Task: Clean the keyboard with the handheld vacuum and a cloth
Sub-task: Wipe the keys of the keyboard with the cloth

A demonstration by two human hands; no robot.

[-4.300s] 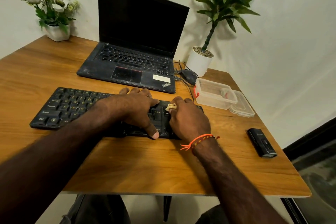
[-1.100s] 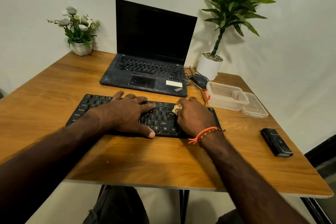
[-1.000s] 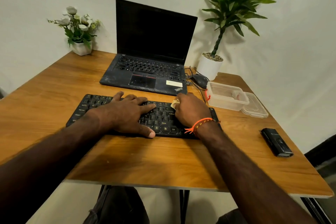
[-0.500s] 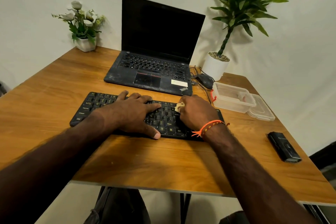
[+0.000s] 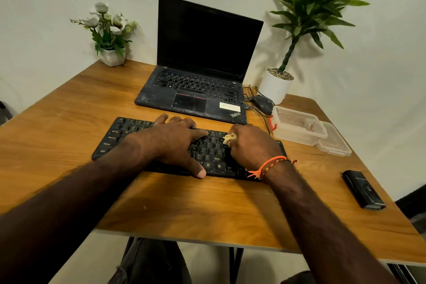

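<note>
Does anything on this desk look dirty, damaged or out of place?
The laptop looks dirty: pale dust and smudges cover its palm rest and touchpad. The plastic container stands open, its lid lying beside it. Nothing looks spilled or broken.

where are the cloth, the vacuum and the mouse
cloth (image 5: 229,138), head view, the pale wad sticking out of the right hand
vacuum (image 5: 363,190), head view, middle of its black body
mouse (image 5: 262,103), head view, top of its shell

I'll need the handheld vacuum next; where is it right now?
The handheld vacuum lies flat near the table's right edge in the head view, right of the right hand and nearer than the plastic container.
</note>
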